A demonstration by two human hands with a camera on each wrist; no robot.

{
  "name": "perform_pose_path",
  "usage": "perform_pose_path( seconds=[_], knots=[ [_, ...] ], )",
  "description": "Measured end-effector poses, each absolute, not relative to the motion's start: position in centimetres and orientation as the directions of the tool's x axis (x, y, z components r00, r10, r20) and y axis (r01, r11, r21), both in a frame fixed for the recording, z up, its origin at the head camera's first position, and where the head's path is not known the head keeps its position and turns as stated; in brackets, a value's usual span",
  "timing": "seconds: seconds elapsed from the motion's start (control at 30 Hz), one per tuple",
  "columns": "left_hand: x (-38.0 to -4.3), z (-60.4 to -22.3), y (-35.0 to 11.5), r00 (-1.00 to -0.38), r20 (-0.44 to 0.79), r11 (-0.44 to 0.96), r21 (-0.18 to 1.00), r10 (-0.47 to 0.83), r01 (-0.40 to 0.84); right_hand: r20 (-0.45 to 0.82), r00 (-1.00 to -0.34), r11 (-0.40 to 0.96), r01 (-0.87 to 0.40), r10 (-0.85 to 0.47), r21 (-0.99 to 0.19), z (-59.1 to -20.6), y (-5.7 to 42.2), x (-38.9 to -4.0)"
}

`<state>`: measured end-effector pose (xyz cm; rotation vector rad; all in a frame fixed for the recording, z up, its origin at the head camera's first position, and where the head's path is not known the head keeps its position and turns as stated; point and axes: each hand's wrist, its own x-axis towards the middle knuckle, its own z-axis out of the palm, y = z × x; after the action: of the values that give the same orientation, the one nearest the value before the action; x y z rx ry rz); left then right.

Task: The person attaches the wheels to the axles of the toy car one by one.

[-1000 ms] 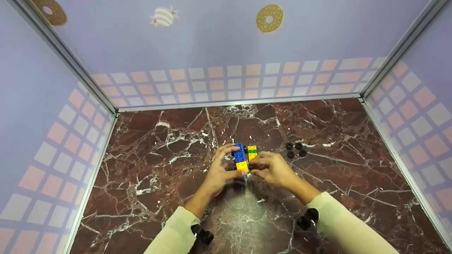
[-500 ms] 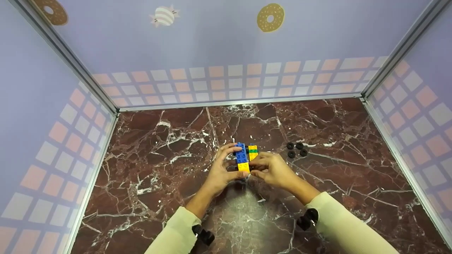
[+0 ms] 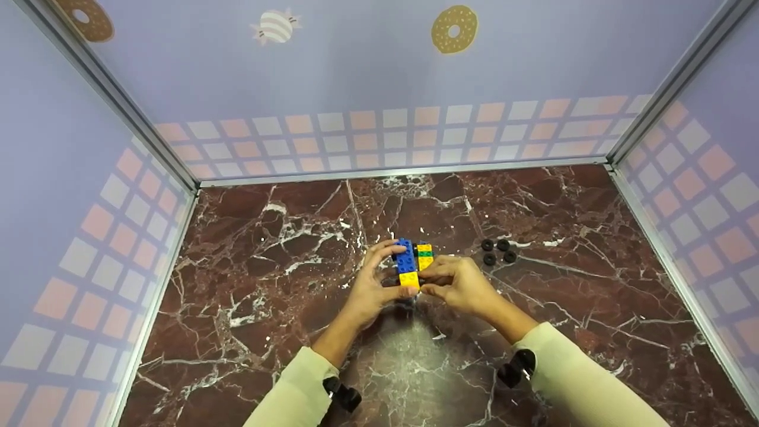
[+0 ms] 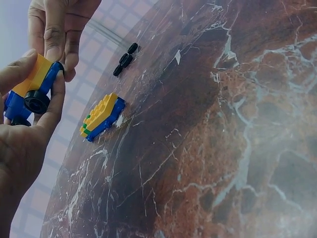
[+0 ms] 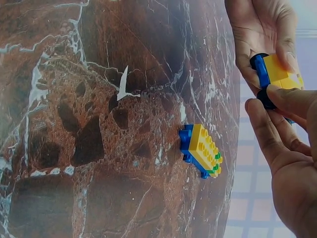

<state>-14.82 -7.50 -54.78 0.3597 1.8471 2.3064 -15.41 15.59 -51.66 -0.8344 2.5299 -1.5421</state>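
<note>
My left hand [image 3: 366, 290] holds a toy brick car [image 3: 405, 260] above the table, its thumb on the yellow end and its fingers along the blue part. Black wheels [image 4: 36, 101] sit on the car's blue base in the left wrist view. With thumb and fingertips, my right hand [image 3: 459, 287] pinches a black wheel [image 5: 266, 99] at the car's near right side; the fingers partly cover it. A second brick assembly [image 5: 200, 151], yellow and green on a blue base, rests on the table just beyond the right hand.
Several loose black wheels [image 3: 498, 252] lie grouped on the marbled table [image 3: 284, 332], right of the hands. Patterned walls [image 3: 385, 71] enclose the table at the back and both sides. Black devices [image 3: 342, 394] are strapped at both wrists.
Both hands stay almost in place around the toy brick car. The car has tilted very slightly; the second assembly and the loose wheels have not moved.
</note>
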Motion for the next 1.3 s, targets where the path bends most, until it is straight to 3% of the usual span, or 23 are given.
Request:
perform_pose_path(
  seconds=[1.3],
  knots=[
    [-14.96, -54.7, -7.51, -0.954, 0.058, -0.192, 0.981, 0.296, 0.0, 0.174, -0.857, 0.329, -0.363, -0.486, -0.871, -51.87, 16.19, -15.38]
  ],
)
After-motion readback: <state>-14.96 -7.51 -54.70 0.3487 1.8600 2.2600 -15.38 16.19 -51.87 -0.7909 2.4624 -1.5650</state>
